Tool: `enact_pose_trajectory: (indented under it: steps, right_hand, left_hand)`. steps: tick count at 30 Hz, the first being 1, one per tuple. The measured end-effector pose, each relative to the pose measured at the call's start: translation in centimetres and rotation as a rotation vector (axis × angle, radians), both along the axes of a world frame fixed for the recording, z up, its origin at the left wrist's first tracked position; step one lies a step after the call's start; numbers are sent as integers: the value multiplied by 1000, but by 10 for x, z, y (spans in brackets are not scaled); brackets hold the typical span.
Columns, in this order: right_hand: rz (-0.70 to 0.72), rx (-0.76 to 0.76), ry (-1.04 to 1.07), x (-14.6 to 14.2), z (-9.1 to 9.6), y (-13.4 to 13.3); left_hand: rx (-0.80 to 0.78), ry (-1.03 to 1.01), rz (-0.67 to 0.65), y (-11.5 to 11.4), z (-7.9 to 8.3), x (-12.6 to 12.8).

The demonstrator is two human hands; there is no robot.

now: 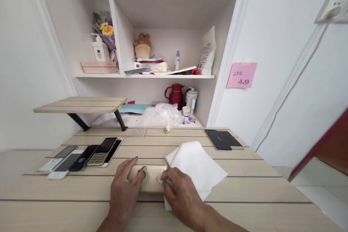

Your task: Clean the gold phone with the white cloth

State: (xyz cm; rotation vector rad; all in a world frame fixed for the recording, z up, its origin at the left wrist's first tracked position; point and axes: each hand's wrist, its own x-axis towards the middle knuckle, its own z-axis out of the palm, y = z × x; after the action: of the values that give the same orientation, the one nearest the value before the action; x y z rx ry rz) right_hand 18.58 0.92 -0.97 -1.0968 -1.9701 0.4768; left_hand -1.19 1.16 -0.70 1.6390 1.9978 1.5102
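Observation:
A gold phone (152,187) lies crosswise on the slatted table in front of me, apparently back side up, with a round greenish mark on it. My left hand (123,188) grips its left end, thumb on top and fingers along the far edge. At the phone's right end, my right hand (185,194) pinches a small white wad of cloth (160,178) against the surface. Whether this wad belongs to the larger white cloth (198,166) is hidden. That cloth, with a zigzag edge, spreads under and behind my right hand.
Several phones (102,152) lie in a row at the left, and two dark phones (217,139) at the back right. A small dropper bottle (167,128) stands at the far edge. Behind are a raised wooden stand (81,104), plastic bags (160,114) and a red jug (176,96).

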Motion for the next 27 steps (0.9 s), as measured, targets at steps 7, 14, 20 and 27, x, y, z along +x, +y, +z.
enact_pose_trajectory:
  steps: [7, 14, 20, 27]
  right_hand:
    - [34, -13, -240, 4, 2, -2]
    - [-20, 124, -437, 8, 4, -2]
    - [200, 311, -610, -2, 2, -14]
    - [22, 238, -510, 8, 1, -5]
  left_hand:
    - [-320, -90, 39, -7, 17, 3]
    - [-272, -41, 21, -5, 13, 4]
    - [-218, 68, -13, -5, 9, 4]
    - [-236, 136, -45, -6, 4, 5]
